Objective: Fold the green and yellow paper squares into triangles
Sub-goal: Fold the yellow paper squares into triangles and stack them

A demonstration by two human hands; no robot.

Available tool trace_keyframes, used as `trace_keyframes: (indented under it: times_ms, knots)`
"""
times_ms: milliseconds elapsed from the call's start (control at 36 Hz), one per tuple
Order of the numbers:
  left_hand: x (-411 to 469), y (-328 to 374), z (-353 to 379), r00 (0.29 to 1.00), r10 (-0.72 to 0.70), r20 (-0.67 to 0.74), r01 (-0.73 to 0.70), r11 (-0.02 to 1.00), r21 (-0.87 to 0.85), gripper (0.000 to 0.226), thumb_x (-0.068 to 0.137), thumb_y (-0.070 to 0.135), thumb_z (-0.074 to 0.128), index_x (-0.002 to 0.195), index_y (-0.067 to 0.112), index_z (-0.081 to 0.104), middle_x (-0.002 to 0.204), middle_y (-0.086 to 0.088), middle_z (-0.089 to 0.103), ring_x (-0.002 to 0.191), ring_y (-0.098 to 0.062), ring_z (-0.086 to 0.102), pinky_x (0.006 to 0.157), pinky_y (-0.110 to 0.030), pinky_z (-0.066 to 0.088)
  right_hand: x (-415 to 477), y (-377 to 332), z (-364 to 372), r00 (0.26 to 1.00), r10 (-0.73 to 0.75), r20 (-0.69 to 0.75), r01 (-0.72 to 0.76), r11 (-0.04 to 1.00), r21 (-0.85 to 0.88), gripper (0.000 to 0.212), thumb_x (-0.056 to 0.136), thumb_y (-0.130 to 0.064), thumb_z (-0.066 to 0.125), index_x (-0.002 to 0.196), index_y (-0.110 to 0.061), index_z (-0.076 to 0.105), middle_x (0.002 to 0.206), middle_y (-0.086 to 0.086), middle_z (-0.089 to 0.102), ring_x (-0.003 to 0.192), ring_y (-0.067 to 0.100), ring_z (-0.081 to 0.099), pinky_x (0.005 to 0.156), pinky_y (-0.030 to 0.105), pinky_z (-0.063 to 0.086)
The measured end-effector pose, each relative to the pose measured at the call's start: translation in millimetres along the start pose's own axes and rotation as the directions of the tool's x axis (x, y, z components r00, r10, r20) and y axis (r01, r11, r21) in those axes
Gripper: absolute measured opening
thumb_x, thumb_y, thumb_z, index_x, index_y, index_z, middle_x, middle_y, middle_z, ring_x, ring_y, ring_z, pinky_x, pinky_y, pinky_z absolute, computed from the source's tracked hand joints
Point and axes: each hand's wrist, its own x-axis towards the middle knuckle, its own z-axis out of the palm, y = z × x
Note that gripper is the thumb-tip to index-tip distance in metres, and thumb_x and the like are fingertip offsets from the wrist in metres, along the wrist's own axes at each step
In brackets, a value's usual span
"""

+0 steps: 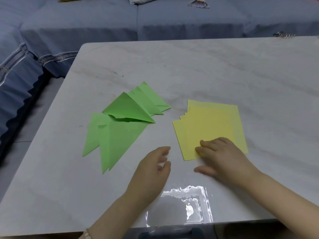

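Note:
Several green paper triangles (120, 123) lie folded in a loose overlapping pile on the left half of the white marble table (207, 69). To their right sits a fanned stack of flat yellow paper squares (208, 123). My right hand (222, 157) rests on the stack's near corner, fingers flat on the top sheet and thumb on the table. My left hand (153, 171) hovers between the two piles, fingers relaxed, holding nothing.
A blue sofa (103, 28) runs behind and to the left of the table. A metal clip-like object (283, 35) lies at the table's far right edge. A bright glare patch (181, 204) shines on the near edge.

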Motion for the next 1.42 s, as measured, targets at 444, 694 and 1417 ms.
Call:
trace_keyframes:
  times_ms: [444,694,1417]
  knots:
    - [37,50,29,0.863,-0.455,0.220,0.497,0.690,-0.526,0.006,0.084,0.010,0.061,0.089,0.008,0.058,0.068,-0.004,0.053,0.045,-0.003,0.050,0.042,-0.014,0.034,-8,-24,15,0.960,0.200,-0.195,-0.161,0.966,0.202,0.043,0.072,-0.043,0.057,0.099,-0.012,0.067,0.090,-0.004,0.069,0.073,0.020,0.063,0.071,0.024,0.047]
    - [39,52,21,0.865,-0.433,0.252,0.500,0.717,-0.485,0.019,0.084,0.011,0.062,0.066,0.011,0.055,0.044,0.004,0.057,0.035,-0.005,0.042,0.041,-0.016,0.029,0,-21,16,0.869,0.171,-0.465,-0.088,0.977,0.196,0.029,0.082,-0.021,0.047,0.084,-0.008,0.073,0.082,0.002,0.071,0.083,0.020,0.053,0.074,0.027,0.036]
    - [5,7,-46,0.965,-0.074,0.250,0.157,0.929,-0.334,0.033,0.076,0.007,0.062,0.103,0.027,0.065,0.088,-0.001,0.072,0.067,-0.011,0.062,0.062,-0.020,0.048,5,-67,-42,0.951,0.310,-0.017,-0.150,0.509,0.848,0.006,0.073,-0.052,0.066,0.074,-0.046,0.065,0.113,-0.026,0.056,0.107,-0.007,0.049,0.088,0.003,0.031]
